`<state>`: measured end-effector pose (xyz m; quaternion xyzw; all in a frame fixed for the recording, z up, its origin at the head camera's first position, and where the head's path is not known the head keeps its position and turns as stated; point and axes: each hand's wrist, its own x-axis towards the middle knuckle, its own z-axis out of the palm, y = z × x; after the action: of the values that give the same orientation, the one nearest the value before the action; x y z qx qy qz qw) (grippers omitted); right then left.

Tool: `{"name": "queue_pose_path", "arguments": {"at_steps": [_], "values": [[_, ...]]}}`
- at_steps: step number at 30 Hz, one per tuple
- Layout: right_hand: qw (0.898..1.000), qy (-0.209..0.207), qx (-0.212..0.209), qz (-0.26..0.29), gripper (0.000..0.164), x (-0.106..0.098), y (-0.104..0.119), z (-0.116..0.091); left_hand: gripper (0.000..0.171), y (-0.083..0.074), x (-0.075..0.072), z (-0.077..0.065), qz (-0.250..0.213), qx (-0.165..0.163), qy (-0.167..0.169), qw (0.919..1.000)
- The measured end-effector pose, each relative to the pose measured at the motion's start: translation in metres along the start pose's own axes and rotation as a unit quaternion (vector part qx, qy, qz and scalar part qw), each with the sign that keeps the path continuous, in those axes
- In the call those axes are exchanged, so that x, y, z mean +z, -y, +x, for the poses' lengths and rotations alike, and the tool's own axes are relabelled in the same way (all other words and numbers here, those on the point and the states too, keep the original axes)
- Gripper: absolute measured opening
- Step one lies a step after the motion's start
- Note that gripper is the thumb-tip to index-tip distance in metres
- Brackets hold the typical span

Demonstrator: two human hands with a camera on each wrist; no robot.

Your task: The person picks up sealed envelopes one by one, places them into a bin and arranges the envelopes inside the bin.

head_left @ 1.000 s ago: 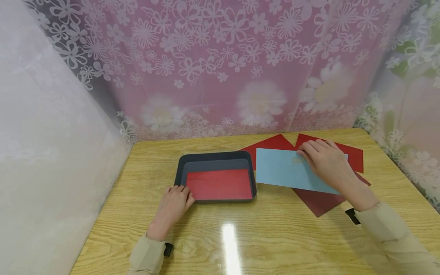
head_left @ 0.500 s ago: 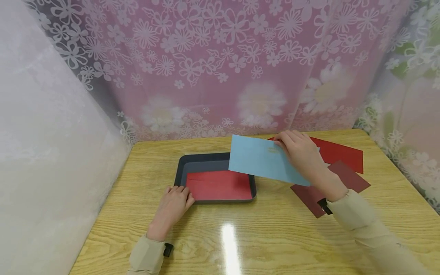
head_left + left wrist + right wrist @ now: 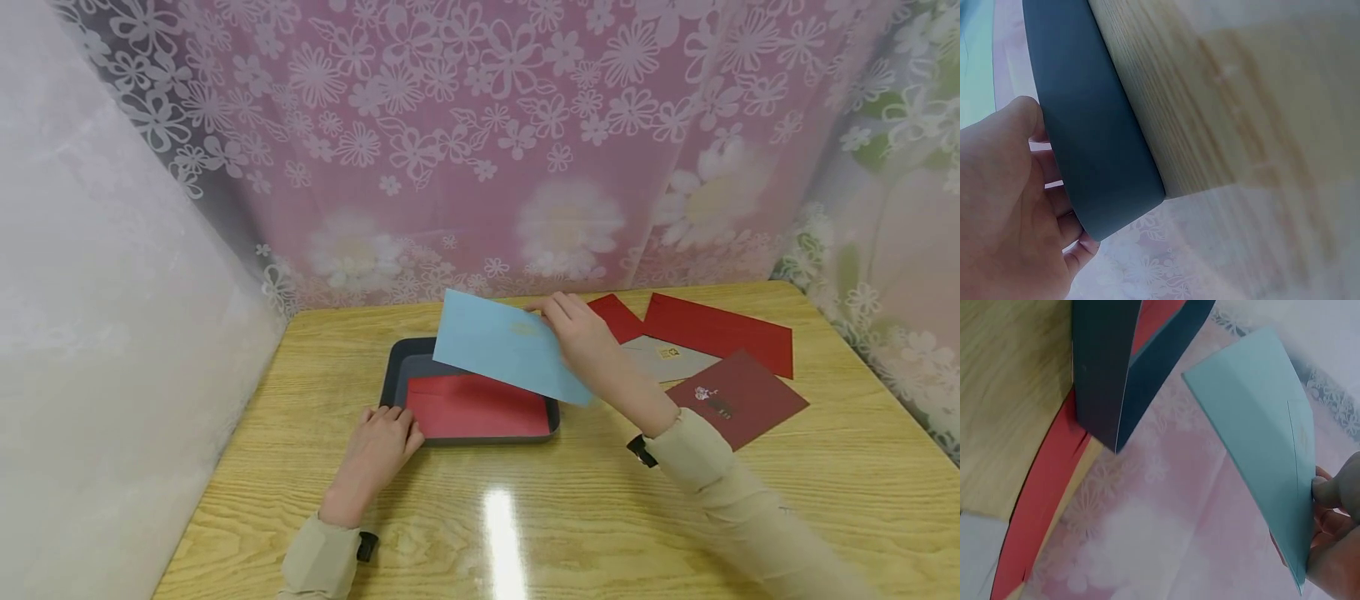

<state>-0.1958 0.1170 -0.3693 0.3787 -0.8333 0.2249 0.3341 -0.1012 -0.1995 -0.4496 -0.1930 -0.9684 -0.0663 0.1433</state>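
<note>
Blue envelope [image 3: 491, 337] farther left, pinched fingers [image 3: 557, 310]

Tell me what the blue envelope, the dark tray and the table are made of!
Blue envelope: probably paper, matte; it's thin, with crisp edges.
Dark tray: maybe coated metal or plastic, smooth and dull; its walls look stiff.
Table: wood or wood-look, glossy; it shows grain and a bright reflection.

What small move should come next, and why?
Probably lower the blue envelope into the tray: the right hand holds it up, overlapping the tray in the head view, a red envelope lies inside, and the left hand grips the tray.
</note>
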Motion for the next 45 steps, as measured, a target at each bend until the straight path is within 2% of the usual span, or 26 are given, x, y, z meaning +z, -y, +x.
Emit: {"name": "queue_pose_path", "arguments": {"at_steps": [9, 18, 25, 32, 39, 42, 45], "values": [[1.0, 0.002, -0.007, 0.03, 0.029, 0.031, 0.014, 0.001, 0.039, 0.0, 0.0, 0.001, -0.001, -0.003, 0.011, 0.9999], [0.994, 0.101, -0.003, 0.044, 0.044, 0.053, 0.018, -0.014, 0.033, 0.0, 0.0, 0.002, -0.005, -0.006, 0.013, 0.9999], [0.993, 0.118, -0.021, 0.018, 0.041, 0.064, 0.018, -0.021, 0.035, 0.001, 0.0, 0.002, -0.004, -0.006, 0.013, 0.9999], [0.987, 0.163, -0.006, 0.005, 0.042, 0.066, 0.019, -0.025, 0.035, 0.0, -0.002, 0.0, 0.003, 0.007, -0.009, 0.9999], [0.976, 0.216, 0.014, -0.039, 0.036, 0.065, 0.018, -0.028, 0.036, 0.001, -0.001, 0.0, 0.002, 0.003, 0.003, 1.0], [0.977, 0.208, 0.013, -0.036, 0.031, 0.061, 0.017, -0.028, 0.035, 0.001, 0.0, 0.0, 0.006, 0.003, 0.004, 1.0], [0.984, 0.179, 0.005, -0.023, 0.028, 0.053, 0.014, -0.028, 0.035, 0.001, 0.0, 0.0, 0.007, 0.005, -0.001, 1.0]]}}
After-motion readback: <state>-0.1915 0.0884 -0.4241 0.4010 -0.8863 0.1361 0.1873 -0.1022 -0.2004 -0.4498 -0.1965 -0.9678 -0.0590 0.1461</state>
